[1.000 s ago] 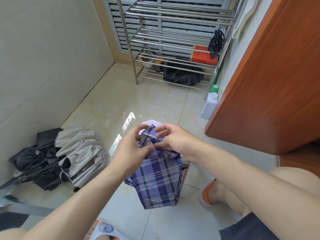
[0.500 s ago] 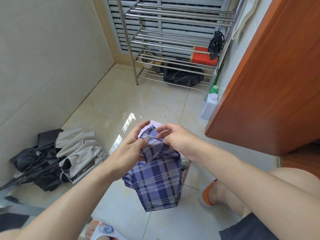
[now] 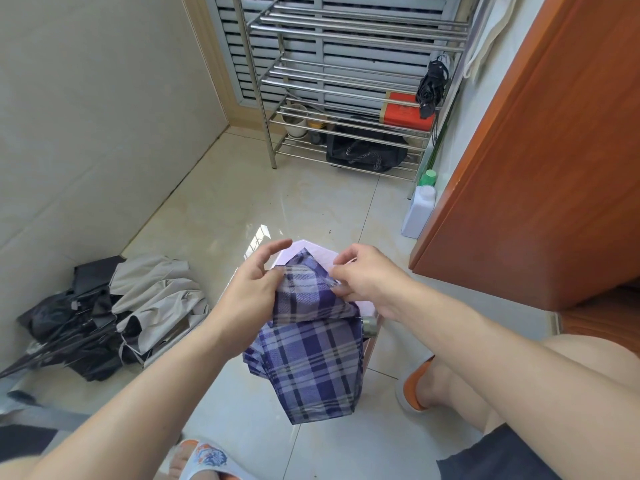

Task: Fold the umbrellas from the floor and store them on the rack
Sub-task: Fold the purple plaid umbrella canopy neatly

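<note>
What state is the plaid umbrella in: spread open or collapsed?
Collapsed but not yet neatly folded. The plaid umbrella hangs in loose pleats while the left hand and right hand pinch its upper cloth.

This looks like a home utility corner or balcony: glossy beige floor tiles (image 3: 242,202), plain tiled walls and a louvred window (image 3: 346,57) behind a steel rack (image 3: 346,81). The rack holds household odds and ends, a white plastic jug (image 3: 419,213) stands beside a wooden door (image 3: 536,150), and collapsed umbrellas (image 3: 114,313) lie heaped against the wall
</note>
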